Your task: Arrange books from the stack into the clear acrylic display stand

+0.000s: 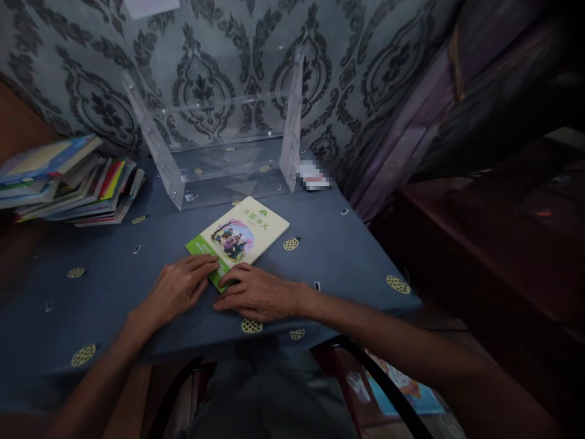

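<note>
Looking down on a closed book, cream with a green strip, laid flat near mid-view on the blue-clothed counter and turned with the title end toward two o'clock. Resting the left hand at the book's eight o'clock, with fingers close together over the green strip. Reaching in with the right hand from five o'clock, with fingers loosely curled at the near corner. Touching the book with both hands, held slightly apart; impossible to tell whether pinching the edge or merely resting on it.

Farther out from the book: at twelve o'clock, on the counter, a clear shelf with upright side panels; at ten, a pile of books; at two, a pixelated item beside the shelf, and beyond it a purple curtain; between four and five, below counter level, a clear cup beside a colourful booklet.
</note>
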Tool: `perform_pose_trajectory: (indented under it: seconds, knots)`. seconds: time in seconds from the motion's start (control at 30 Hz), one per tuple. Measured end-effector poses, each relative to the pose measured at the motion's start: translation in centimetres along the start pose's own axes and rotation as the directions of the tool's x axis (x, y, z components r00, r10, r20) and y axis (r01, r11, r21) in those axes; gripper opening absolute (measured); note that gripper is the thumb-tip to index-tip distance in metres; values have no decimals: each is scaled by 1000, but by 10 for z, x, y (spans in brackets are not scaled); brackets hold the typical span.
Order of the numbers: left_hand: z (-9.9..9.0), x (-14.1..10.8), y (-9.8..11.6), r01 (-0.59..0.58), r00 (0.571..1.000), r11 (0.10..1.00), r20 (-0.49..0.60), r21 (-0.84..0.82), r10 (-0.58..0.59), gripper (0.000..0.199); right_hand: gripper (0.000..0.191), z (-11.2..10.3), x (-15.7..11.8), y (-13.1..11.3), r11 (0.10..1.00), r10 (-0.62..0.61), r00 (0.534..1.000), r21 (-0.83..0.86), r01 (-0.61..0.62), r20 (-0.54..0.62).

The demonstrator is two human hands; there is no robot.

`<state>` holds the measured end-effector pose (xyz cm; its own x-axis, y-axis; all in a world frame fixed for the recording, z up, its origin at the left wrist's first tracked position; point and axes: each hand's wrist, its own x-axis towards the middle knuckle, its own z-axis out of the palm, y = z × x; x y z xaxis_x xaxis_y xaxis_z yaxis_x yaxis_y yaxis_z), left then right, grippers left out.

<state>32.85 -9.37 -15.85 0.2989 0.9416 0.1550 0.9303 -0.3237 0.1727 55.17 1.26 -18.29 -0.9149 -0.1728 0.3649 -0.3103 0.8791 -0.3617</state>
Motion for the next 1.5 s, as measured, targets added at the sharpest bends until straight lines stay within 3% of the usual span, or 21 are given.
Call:
perform_pose_trajectory:
  seconds: [0.2, 0.33, 0.47, 0.6, 0.77, 0.9, 1.03, 1.13, 1.23, 1.37, 1.5]
  knots:
    - [13, 28, -25, 270, 956, 963, -116, -12, -269, 43, 28, -5, 0, -3, 998, 18, 1000, 58, -18, -11]
    - [13, 40, -34, 298, 950, 955, -103, 3, -296, 41, 24, -4, -2, -2, 984, 79, 993, 169, -63, -91]
    - [5, 38, -23, 318, 947, 944, -62, 84, -314, 38, 22, -1, -6, 1, 939, 244, 949, 291, -180, -201]
    - [-1, 29, -1, 364, 930, 921, -2, 140, -367, 29, 27, 0, -8, 6, 877, 435, 866, 333, -347, -245]
    - [-4, 17, 32, 405, 898, 899, 112, 165, -425, 17, 25, -6, -15, 16, 856, 509, 831, 234, -461, -225]
    - [-2, 11, 48, 374, 906, 914, 152, 156, -396, 18, 24, -11, -18, 11, 826, 562, 796, 102, -554, -227]
    - [-2, 18, 45, 343, 917, 906, 118, 249, -380, 21, 19, -11, -9, -5, 832, 535, 806, -7, -555, -254]
    - [2, 37, 31, 291, 951, 915, 18, 278, -308, 22, 26, -9, 6, -7, 822, 537, 810, -71, -566, -235]
    - [15, 60, 14, 243, 970, 949, -75, 199, -232, 22, 44, -5, 19, 7, 753, 616, 758, -123, -647, -213]
    - [37, 82, -5, 226, 960, 973, -180, 39, -216, 31, 59, -9, 21, 35, 646, 718, 667, -166, -745, -201]
    - [49, 89, -13, 207, 952, 978, -230, -7, -203, 30, 68, -22, 6, 53, 496, 824, 520, -158, -854, -223]
